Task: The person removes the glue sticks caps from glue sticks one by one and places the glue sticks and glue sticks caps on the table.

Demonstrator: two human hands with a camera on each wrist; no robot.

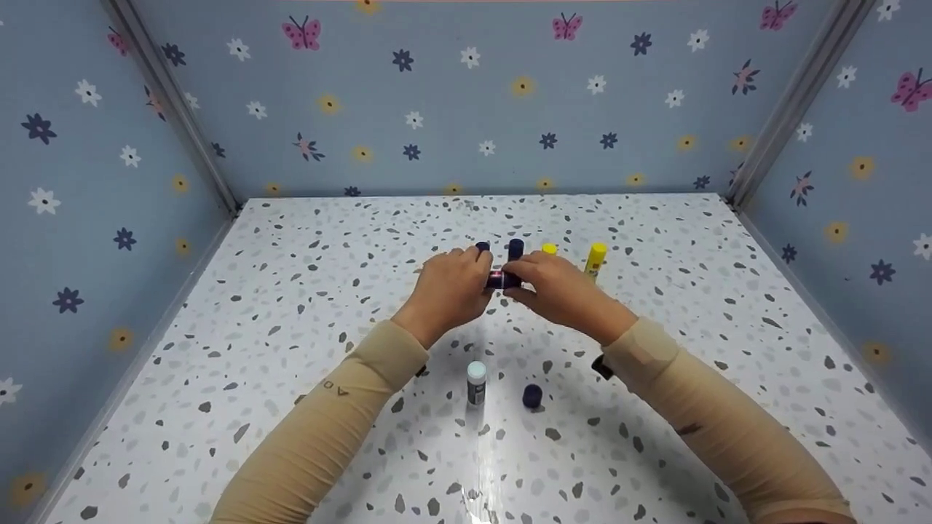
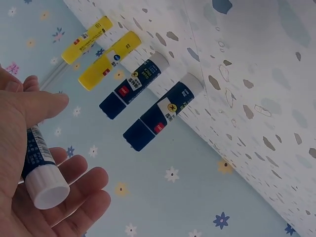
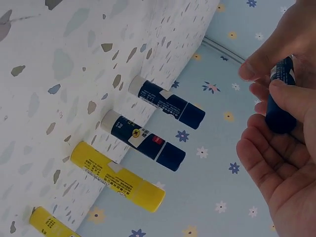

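The left hand [image 1: 448, 287] is raised above the middle of the speckled worktop [image 1: 291, 306], its fingers and thumb wrapped round the white-ended half of a dark blue glue stick [image 1: 502, 279]. The left wrist view shows that end [image 2: 47, 190] resting against the curled fingers, with the thumb laid across the barrel. The stick lies level between the two hands, clear of the worktop. The right hand [image 1: 557, 287] pinches its other end, the dark blue cap; in the right wrist view the thumb and fingertips close on that cap [image 3: 281, 98].

Just behind the hands a row of four glue sticks stands upright on the worktop: two dark blue ones to the left [image 1: 483, 248] [image 1: 516, 249], then two yellow ones [image 1: 549, 249] [image 1: 595, 259]. The hands hide the lower parts of most of them in the head view.

Nearer the person, below the hands, a capless glue stick with a pale top [image 1: 476, 383] stands upright, and just to its right a loose dark blue cap [image 1: 533, 396] rests on the worktop.
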